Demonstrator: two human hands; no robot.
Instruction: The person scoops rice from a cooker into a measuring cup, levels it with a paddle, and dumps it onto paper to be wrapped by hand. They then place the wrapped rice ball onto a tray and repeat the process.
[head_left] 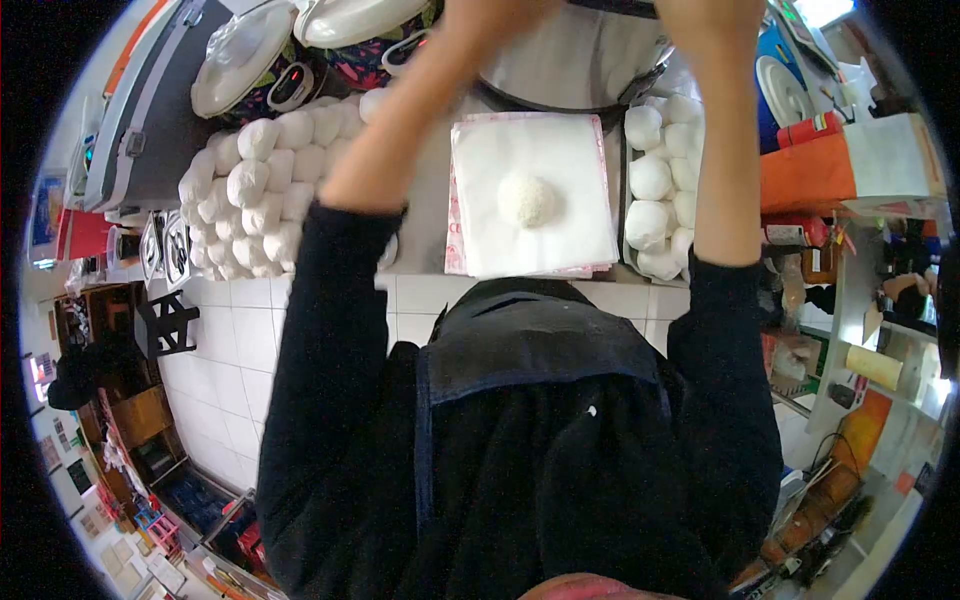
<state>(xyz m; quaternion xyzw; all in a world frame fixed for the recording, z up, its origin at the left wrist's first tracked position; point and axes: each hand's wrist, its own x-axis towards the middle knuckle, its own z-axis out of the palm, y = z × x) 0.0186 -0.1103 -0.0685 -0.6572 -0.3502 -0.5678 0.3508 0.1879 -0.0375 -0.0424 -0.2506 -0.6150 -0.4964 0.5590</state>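
Note:
My left hand (500, 14) and my right hand (708, 16) reach to the top edge of the view, over a large shiny metal pot (570, 60). The frame's edge cuts off the fingers of both, so what they hold is hidden. Below the pot lies a stack of white sheets (485, 240) with pink-printed ones at its edges. A round white ball with a grainy surface, like rice (526, 200), rests on the top sheet. White wrapped balls (262, 215) are piled to the left, and similar white balls (652, 180) sit in a tray beside my right forearm.
Two lidded pots with floral sides, a nearer one (245, 60) and another (360, 20), stand at the back left, beside a grey case (150, 110). On the right are an orange cloth (810, 175) and a red cylinder (808, 130). A dark stool (168, 325) stands on the tiled floor.

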